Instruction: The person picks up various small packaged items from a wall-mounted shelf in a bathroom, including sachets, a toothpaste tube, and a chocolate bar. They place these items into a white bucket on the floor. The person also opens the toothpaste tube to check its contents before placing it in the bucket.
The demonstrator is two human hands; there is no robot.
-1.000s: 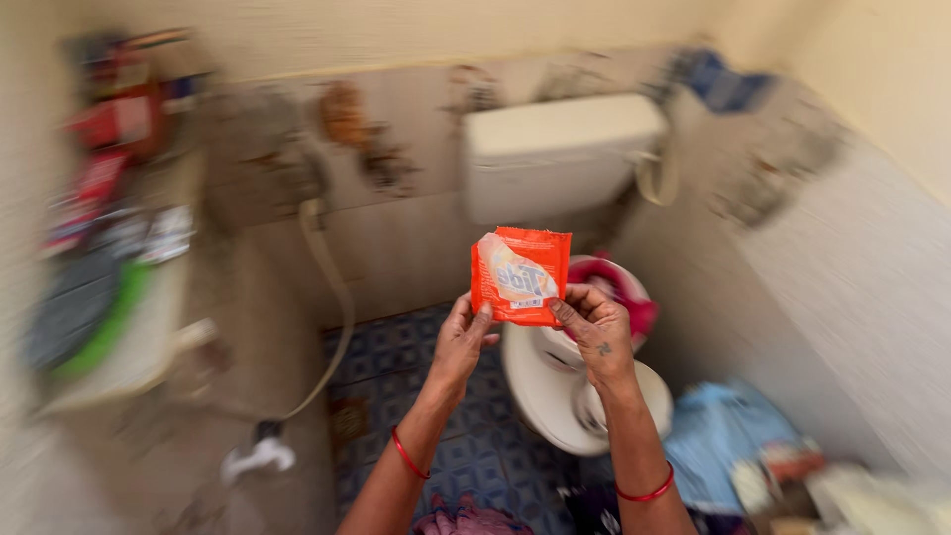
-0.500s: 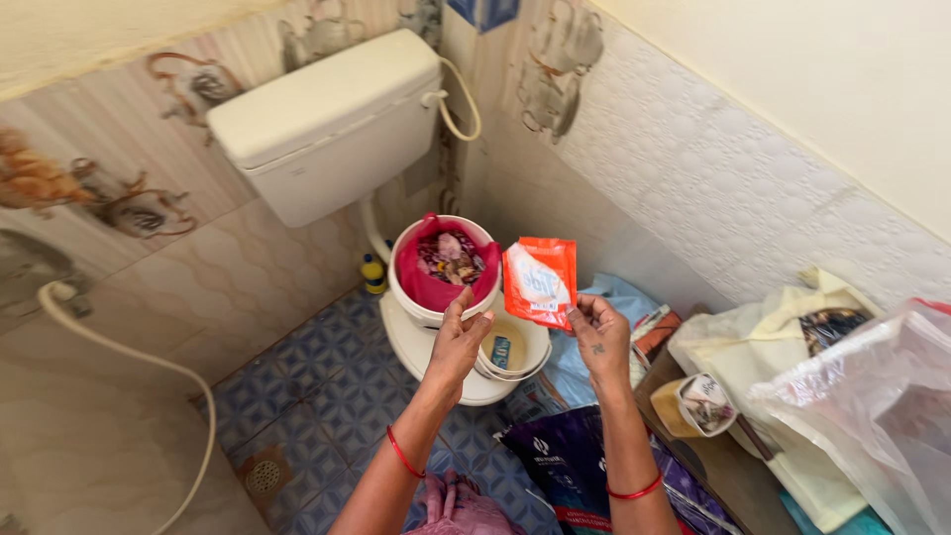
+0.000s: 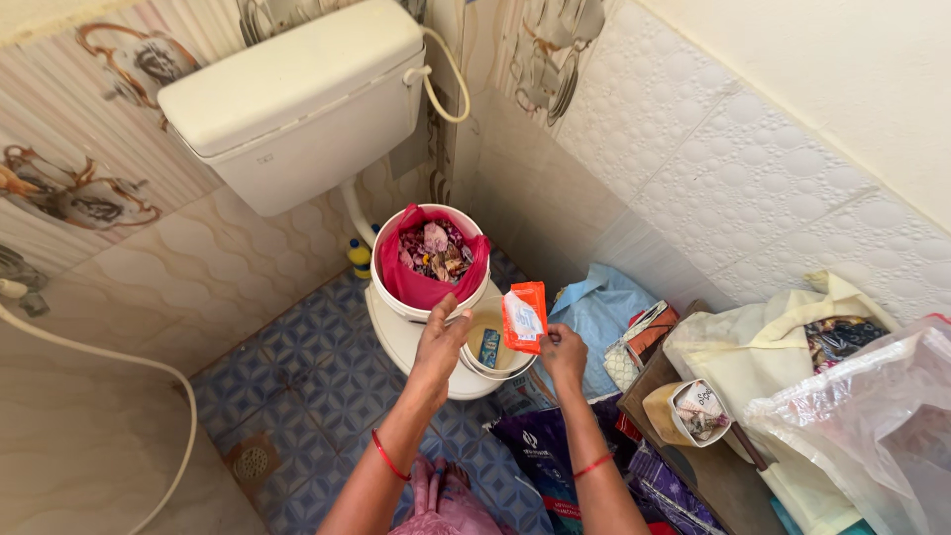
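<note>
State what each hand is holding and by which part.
The right hand pinches the orange sachet at its lower right edge. The left hand holds nothing clearly; it reaches toward the small bucket.

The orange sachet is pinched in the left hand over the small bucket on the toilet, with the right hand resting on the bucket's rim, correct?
Not quite: the hands are swapped. In the head view the orange sachet is pinched in the right hand over the small bucket on the toilet, while the left hand is at the bucket's rim.
</note>
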